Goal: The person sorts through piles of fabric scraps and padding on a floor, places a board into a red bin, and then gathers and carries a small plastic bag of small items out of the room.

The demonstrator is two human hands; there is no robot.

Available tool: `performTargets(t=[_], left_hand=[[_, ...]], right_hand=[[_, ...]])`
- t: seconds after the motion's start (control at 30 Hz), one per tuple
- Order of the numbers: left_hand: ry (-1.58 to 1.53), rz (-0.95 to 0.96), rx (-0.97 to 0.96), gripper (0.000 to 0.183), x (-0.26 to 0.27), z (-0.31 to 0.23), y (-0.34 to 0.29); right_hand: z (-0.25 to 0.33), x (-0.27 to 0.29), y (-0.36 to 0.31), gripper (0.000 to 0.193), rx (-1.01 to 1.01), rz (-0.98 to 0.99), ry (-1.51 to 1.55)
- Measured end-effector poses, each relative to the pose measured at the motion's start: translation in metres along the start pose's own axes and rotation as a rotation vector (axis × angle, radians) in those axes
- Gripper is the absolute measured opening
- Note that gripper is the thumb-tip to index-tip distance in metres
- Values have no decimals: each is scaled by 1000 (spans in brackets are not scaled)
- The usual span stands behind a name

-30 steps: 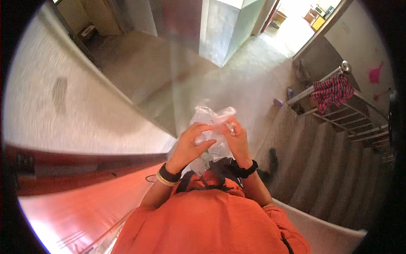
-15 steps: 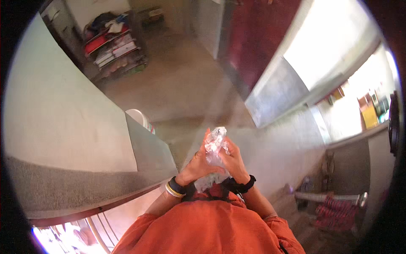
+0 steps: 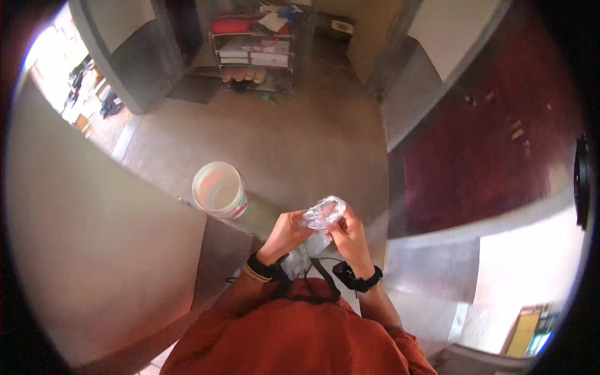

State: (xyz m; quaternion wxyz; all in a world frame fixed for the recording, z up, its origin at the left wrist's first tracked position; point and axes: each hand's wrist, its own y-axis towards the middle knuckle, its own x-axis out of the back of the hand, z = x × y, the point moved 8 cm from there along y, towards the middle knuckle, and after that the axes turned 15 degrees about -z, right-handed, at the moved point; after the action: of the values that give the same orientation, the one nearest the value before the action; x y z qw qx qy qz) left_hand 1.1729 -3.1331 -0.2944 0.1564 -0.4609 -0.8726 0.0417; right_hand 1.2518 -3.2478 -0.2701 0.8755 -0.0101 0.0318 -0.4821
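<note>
A clear, crinkled plastic bag [image 3: 324,214] is held between my two hands in front of my body. Its upper part spreads into a rounded, shiny shape. My left hand [image 3: 286,237] closes on the bag's left side, the fingertips partly behind the film. On the other side, my right hand [image 3: 350,240] pinches the edge between thumb and fingers. More clear film hangs below, between my wrists, against dark straps. Whether anything lies inside the bag I cannot tell.
An open white bucket [image 3: 220,189] stands on the floor ahead to the left, beside a wall corner. Farther off is a shelf rack [image 3: 253,53] with boxes and cloths. A dark red door [image 3: 487,134] lines the right. Bright doorways show at far left and lower right.
My view has swung to the left, bringing the whole bucket and rack into sight. The bag, bunched and upright before, is now spread wider between my hands.
</note>
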Motion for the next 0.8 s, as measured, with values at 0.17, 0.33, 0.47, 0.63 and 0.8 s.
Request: performTargets(t=[0.17,0.33,0.47,0.63,0.8], left_hand=[[49,-182,-170,30,7,14,47],[169,-273,-347,36,17,-70,156],[342,-636,-236,21,53,-81,238],[135,-781,-83,23,102,-101,342],[121,-990,-69,22,188,-140,420]], right_hand=[[37,-20,47,36,135,74,41],[14,-35,215,21,73,195,-195],[39,-69,309,9,-19,361,66],[50,-130,448,9,-255,551,266],[55,-234,566,10,-514,698,500]])
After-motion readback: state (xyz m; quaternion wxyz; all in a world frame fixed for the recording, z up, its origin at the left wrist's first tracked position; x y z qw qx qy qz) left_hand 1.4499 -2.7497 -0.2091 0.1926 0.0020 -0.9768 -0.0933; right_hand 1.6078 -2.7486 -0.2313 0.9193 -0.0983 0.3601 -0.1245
